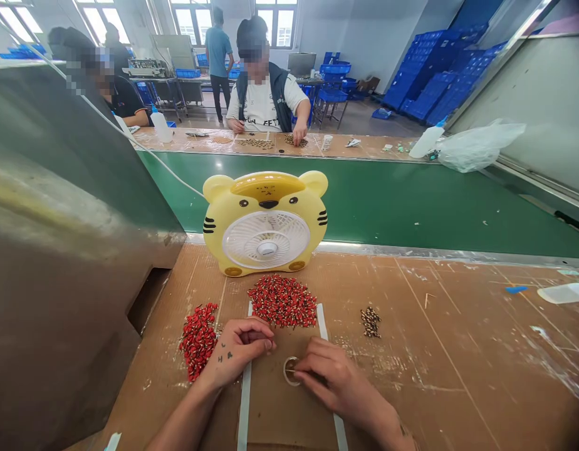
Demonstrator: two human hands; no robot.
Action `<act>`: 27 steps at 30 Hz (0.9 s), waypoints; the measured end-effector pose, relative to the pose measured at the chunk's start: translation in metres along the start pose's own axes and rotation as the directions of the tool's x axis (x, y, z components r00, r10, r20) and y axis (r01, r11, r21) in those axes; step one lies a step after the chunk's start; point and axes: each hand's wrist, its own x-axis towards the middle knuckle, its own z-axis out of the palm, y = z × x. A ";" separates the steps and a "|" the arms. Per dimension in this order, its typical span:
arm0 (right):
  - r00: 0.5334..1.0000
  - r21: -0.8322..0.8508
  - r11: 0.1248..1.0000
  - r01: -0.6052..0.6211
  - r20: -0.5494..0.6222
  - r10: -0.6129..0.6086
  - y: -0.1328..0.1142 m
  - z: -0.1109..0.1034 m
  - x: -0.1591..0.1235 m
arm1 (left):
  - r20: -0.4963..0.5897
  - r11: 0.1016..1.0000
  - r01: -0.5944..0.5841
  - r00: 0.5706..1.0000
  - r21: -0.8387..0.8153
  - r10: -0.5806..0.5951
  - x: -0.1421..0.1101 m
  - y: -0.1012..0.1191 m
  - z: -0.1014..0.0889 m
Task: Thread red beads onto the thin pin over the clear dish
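My left hand (242, 347) is closed, its thumb and fingertips pressed together beside the red pile; what they pinch, if anything, is too small to make out. My right hand (329, 376) is closed in a pinch on a thin pale stick (290, 371), whose tip is over a small clear round dish (286, 376). Between and beyond my hands lies a heap of small red and gold parts (282, 300). A second pile of such red parts (198, 341) lies to the left of my left hand. The brown board (275, 413) under my hands has white tape strips along both sides.
A yellow animal-faced fan (266, 225) stands behind the heap. Dark and gold small parts (370, 322) lie at right. A metal cabinet (59, 250) walls off the left. Across the green belt (388, 207), a person (266, 88) works at the opposite bench.
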 end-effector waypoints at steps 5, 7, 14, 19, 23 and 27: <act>0.994 -0.125 0.987 0.102 -0.030 -0.107 0.001 -0.001 0.003 | -0.039 0.995 0.081 0.996 -0.066 -0.084 -0.002 -0.009 -0.004; 0.992 -0.119 0.985 0.124 -0.004 -0.126 0.002 -0.001 0.002 | -0.049 0.992 0.110 0.992 -0.063 -0.113 -0.002 -0.010 -0.004; 0.992 -0.094 0.988 0.122 -0.004 -0.123 0.005 0.000 -0.001 | -0.077 0.994 0.105 0.992 0.028 -0.103 -0.002 -0.009 -0.001; 0.994 -0.105 0.988 0.110 0.006 -0.110 0.007 -0.002 0.001 | -0.070 0.990 0.142 0.988 0.006 -0.141 -0.004 -0.009 0.001; 0.992 -0.087 0.988 0.125 0.016 -0.124 0.006 -0.004 0.004 | -0.045 0.987 0.161 0.986 -0.013 -0.161 -0.003 -0.006 0.004; 0.995 0.002 0.995 0.097 0.026 -0.097 0.003 -0.010 0.003 | -0.050 0.981 0.191 0.980 -0.025 -0.192 -0.002 -0.004 0.006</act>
